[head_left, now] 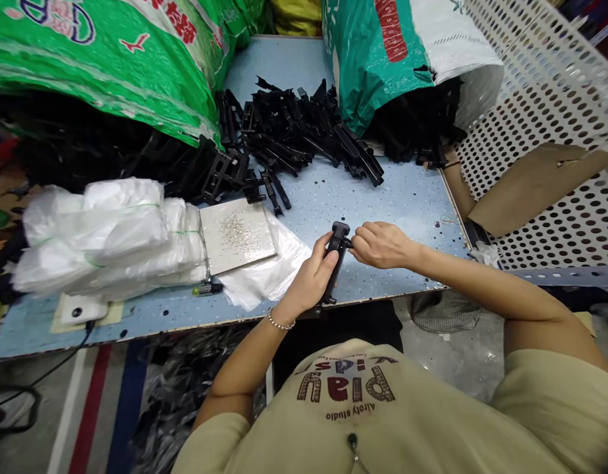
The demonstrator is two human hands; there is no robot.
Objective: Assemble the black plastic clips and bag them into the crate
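Note:
My left hand [308, 280] is wrapped round a long black plastic part [334, 280], held near the table's front edge with its wider end pointing away from me. The thumb lies across the part's face. On its right side, my right hand [381, 245] is closed in a pinch. A small dark piece [348, 243] shows between those fingertips and the part; I cannot tell whether it is separate or belongs to the part. Beyond both hands lies a loose pile of black plastic parts [298, 128].
A green woven sack [110, 59] and a teal-and-white sack [367, 72] spill black parts. Bundled clear plastic bags [110, 237] lie left, beside a square board [239, 234] with tiny specks on it. A white perforated panel [545, 79] borders the blue table [407, 197] at right.

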